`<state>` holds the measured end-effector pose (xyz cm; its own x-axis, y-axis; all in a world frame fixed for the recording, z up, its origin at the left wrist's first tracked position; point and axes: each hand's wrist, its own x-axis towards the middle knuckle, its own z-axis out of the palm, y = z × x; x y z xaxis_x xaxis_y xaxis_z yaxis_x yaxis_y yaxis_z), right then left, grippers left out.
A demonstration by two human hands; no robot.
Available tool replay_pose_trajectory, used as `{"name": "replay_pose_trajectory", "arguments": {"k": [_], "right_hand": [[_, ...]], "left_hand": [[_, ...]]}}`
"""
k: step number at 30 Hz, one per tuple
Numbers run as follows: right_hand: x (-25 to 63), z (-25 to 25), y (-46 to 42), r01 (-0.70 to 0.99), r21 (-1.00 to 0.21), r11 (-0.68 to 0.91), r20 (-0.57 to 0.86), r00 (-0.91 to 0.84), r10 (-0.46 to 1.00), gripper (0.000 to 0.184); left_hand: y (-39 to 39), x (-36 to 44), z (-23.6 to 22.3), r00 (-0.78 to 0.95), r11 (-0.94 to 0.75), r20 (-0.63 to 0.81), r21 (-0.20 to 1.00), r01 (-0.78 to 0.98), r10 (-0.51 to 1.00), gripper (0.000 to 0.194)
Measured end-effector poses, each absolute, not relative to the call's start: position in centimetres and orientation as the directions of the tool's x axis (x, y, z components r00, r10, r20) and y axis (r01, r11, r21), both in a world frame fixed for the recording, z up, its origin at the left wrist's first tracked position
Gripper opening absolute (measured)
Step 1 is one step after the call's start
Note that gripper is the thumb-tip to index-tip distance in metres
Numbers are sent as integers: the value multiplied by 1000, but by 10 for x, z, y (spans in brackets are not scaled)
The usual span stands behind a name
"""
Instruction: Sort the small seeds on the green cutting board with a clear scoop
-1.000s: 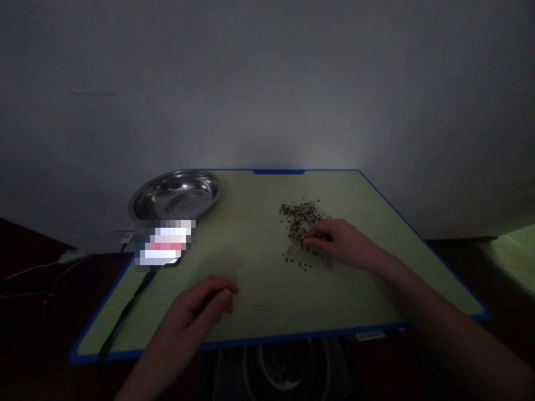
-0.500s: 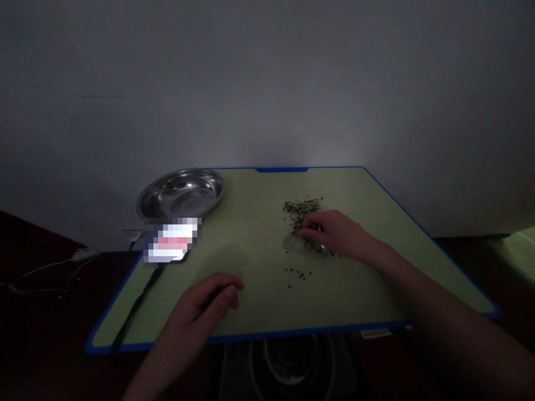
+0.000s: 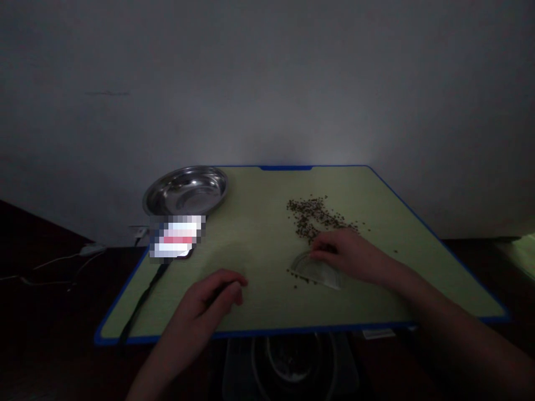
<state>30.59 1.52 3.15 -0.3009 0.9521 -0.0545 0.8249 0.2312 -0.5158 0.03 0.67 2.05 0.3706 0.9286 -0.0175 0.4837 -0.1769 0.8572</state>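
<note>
A clear half-round protractor [image 3: 314, 270] is pinched by its curved side in my right hand [image 3: 340, 253]. Its straight edge faces me, with a few dark grains along it. Just beyond that hand lies a scattered patch of small dark grains [image 3: 311, 214], too small to name by kind. My left hand [image 3: 217, 292] is over the left front of the table, its fingers curled and the thumb near the index finger. Nothing shows in it.
A shiny metal basin [image 3: 188, 192] stands at the table's back left. In front of it is a phone [image 3: 178, 238], its screen blurred, with a black strap [image 3: 144, 298]. The table [image 3: 259, 223] has a blue rim. Below its front edge sits a dark round container [image 3: 295, 362].
My right hand has drawn the protractor towards me, from the grain patch to the few grains nearer the front. More of the patch shows. The left hand keeps its pose.
</note>
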Motion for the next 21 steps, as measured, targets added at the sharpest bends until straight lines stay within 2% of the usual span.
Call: {"name": "replay_pose_trajectory", "arguments": {"k": [21], "right_hand": [[298,30,1,819,-522,237,-79,-323,943,17]], "left_hand": [[8,0,20,399,-251,48,845,473,916,22]]}}
